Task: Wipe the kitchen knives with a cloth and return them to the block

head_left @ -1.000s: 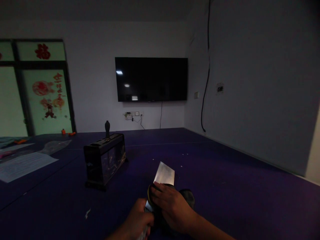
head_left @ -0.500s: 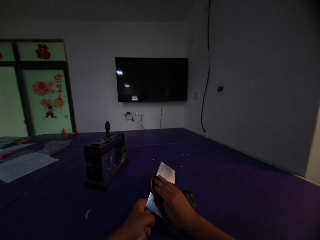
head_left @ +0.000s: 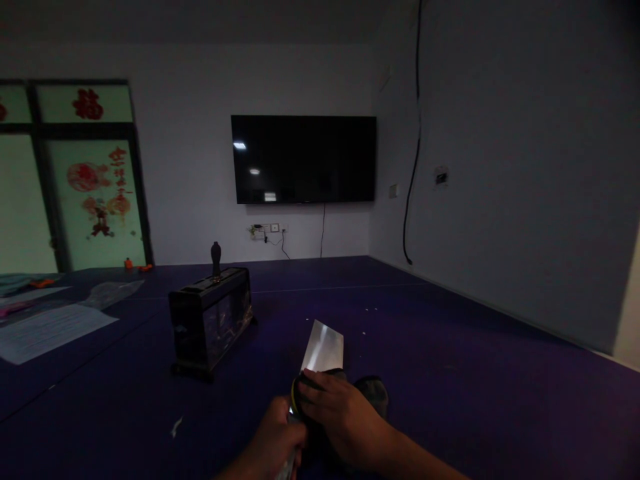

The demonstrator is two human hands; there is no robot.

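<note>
Low in the head view, my left hand [head_left: 277, 437] is closed around the pale handle of a cleaver [head_left: 324, 347]. The broad, shiny blade points forward, away from me. My right hand [head_left: 343, 410] lies over the lower blade, its fingers curled on a dark pad-like item with a yellow edge [head_left: 294, 395]. That item's exact kind is unclear, and it hides the blade near the handle. Just right of my right hand is a dark rounded object [head_left: 374, 395], partly covered. Left of my hands stands a black knife block [head_left: 210, 323] with a see-through side and one black handle [head_left: 216, 259] sticking up.
The purple tabletop [head_left: 475, 373] carries small white scraps [head_left: 176, 427]. Printed paper [head_left: 55, 330] and clear plastic [head_left: 113, 293] lie at left, with small orange items [head_left: 129, 264] farther back. A television [head_left: 305, 160] hangs on the far wall; a black cable [head_left: 413, 173] dangles at right.
My right hand and the dark pad have slid down the blade toward the handle, baring more of the blade's front. The cleaver has shifted slightly left; my left hand keeps its grip.
</note>
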